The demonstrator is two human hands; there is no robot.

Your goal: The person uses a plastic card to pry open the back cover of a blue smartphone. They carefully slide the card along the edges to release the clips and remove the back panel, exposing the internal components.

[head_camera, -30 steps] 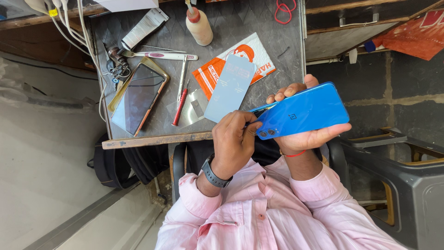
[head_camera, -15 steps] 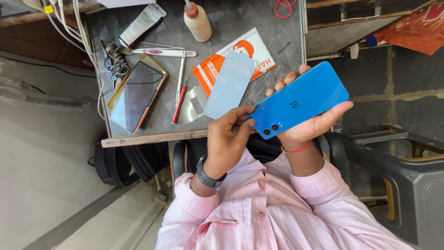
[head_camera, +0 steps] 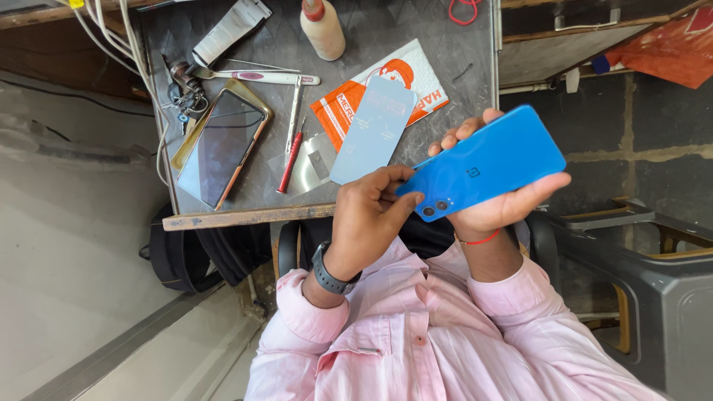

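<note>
right hand (head_camera: 497, 204) cradles the blue phone (head_camera: 486, 169) from beneath, back cover facing the camera, fingers curling over its far long edge and thumb pressed along the near one — a closed grasp around the body. left hand (head_camera: 368, 215) has thumb and fingertips pinched at the phone's camera-end corner, at about 8 o'clock on the phone; whether anything thin sits between those fingertips cannot be told. a dark watch (head_camera: 330, 275) rides the left wrist.

phone is up off the work table (head_camera: 223, 219), tilted, camera end low toward the chest, other end high toward 2 o'clock. likely held this way so the corner is presented to the left fingertips while the right palm steadies the slab.

relative to the grips: phone body spans the right palm; left pinch meets only its lower-left corner.

on the table, at 11 o'clock from the left hand, a pale blue rectangular film or sheet (head_camera: 371, 130) lies over an orange-and-white packet (head_camera: 416, 85). at 10 o'clock a red-handled tool (head_camera: 288, 162) and tweezers (head_camera: 295, 104). farther toward 9–10 o'clock, a second phone with a gold frame (head_camera: 219, 145), screen up. toothbrush (head_camera: 260, 76), a glue-type bottle (head_camera: 323, 30) and a tube (head_camera: 230, 30) sit along the far edge. tools within easy reach, laid flat.
</note>
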